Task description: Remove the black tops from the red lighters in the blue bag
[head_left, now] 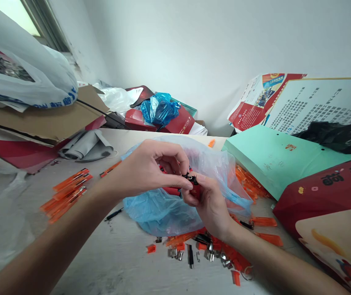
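Both hands meet over a translucent blue plastic bag (166,215). In my right hand (210,200) is a small red lighter (195,190) with a black top, gripped upright between thumb and fingers. My left hand (157,168) pinches at the lighter's black top with thumb and forefinger; any tiny part between those fingertips is too small to make out. More red pieces (172,191) lie in the bag, partly hidden behind my left hand.
Orange lighter bodies (69,192) lie in a bunch on the left. Below the bag are scattered metal caps (210,255), black pieces (190,256) and orange parts (236,277). A mint-green box (273,151) and a red printed bag (316,192) stand on the right, cardboard (40,116) on the left.
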Demonstrator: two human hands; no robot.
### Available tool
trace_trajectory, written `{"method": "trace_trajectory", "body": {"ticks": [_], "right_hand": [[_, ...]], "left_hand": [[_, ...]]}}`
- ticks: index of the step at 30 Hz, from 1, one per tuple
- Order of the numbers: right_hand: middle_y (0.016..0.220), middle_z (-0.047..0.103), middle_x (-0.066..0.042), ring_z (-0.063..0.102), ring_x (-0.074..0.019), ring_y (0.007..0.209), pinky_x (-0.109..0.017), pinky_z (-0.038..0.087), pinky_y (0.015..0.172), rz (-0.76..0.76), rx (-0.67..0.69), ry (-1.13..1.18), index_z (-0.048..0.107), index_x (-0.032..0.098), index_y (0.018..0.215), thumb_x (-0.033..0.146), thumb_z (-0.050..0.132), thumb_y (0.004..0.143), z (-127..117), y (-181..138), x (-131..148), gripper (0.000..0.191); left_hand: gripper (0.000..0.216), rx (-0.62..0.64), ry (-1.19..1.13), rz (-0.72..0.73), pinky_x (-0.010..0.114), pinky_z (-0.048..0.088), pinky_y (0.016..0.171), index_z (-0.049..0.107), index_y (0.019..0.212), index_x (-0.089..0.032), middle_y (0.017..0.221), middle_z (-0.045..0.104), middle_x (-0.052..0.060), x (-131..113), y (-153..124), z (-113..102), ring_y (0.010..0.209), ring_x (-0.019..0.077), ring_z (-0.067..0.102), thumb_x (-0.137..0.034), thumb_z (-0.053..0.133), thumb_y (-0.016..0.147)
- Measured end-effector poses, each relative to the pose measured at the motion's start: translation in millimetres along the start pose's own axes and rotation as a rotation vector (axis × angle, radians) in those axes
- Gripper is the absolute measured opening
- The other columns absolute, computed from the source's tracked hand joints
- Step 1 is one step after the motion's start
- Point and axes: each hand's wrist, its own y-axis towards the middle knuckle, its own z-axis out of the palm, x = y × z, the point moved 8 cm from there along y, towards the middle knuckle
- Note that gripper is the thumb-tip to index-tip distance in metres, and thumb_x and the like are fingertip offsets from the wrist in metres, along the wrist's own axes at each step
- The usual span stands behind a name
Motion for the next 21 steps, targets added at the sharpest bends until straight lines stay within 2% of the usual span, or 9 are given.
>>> {"method": "trace_trajectory", "body": {"ticks": [7, 12, 17, 21], "right_hand": [[0.063, 0.038, 0.004, 0.024, -0.0138, 0.059, -0.032, 0.021, 0.057, 0.011, -0.041, 0.011, 0.057, 0.022, 0.074, 0.048, 0.054, 0.096, -3.5, -0.3, 0.6, 0.034], [0.065, 0.042, 0.004, 0.025, -0.0132, 0.059, -0.031, 0.023, 0.058, 0.0, -0.059, 0.026, 0.059, 0.021, 0.075, 0.05, 0.057, 0.095, -5.4, 0.6, 1.9, 0.035], [0.061, 0.039, 0.004, 0.025, -0.0137, 0.058, -0.032, 0.023, 0.058, -0.007, -0.057, -0.005, 0.06, 0.022, 0.074, 0.051, 0.054, 0.096, -5.4, 0.0, 3.4, 0.038], [0.064, 0.044, 0.003, 0.025, -0.0131, 0.058, -0.031, 0.024, 0.056, -0.018, -0.064, -0.015, 0.061, 0.021, 0.073, 0.051, 0.057, 0.095, -6.5, 0.1, 3.5, 0.037]], "left_hand": [[0.018, -0.021, 0.039, 0.016, 0.024, 0.064, 0.067, 0.076, 0.081, -0.02, 0.08, 0.079, 0.002, 2.9, -0.3, -3.5, 0.074, 0.0178, 0.075, -0.029, 0.091, 0.078], [0.011, -0.006, 0.049, 0.029, 0.026, 0.066, 0.071, 0.082, 0.087, -0.021, 0.088, 0.083, 0.004, 2.5, -0.2, -5.9, 0.079, 0.0203, 0.078, -0.027, 0.089, 0.081], [0.015, 0.039, 0.071, 0.0, 0.027, 0.067, 0.076, 0.086, 0.097, -0.023, 0.095, 0.085, 0.004, 6.5, -1.6, -7.9, 0.087, 0.0225, 0.08, -0.033, 0.087, 0.085], [0.015, 0.059, 0.1, 0.007, 0.028, 0.067, 0.08, 0.087, 0.1, -0.025, 0.098, 0.086, 0.004, 6.2, -2.2, -9.5, 0.09, 0.0228, 0.081, -0.033, 0.084, 0.088]]}}
